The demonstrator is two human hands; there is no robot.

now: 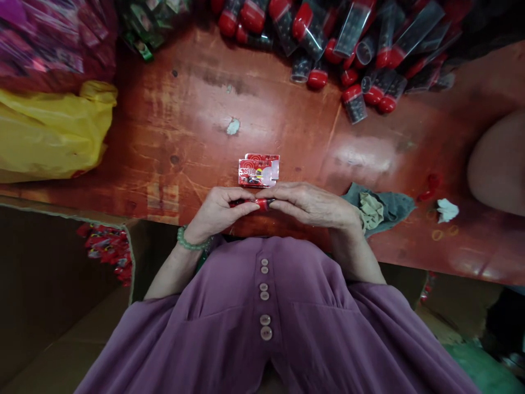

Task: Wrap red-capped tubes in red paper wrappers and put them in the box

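While a red card packet [258,170] lay just beyond, your left hand [216,210] and right hand [310,205] together pinched a small red tube [262,203].

Bare table [184,109] ahead; red-capped tubes [348,49] crowd the far edge.

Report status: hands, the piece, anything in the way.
Left hand and right hand both grip small red-capped tube. Red printed cards lie just beyond. Grey rag beside right hand.

Packing workshop: heaped red-capped tubes [353,49]
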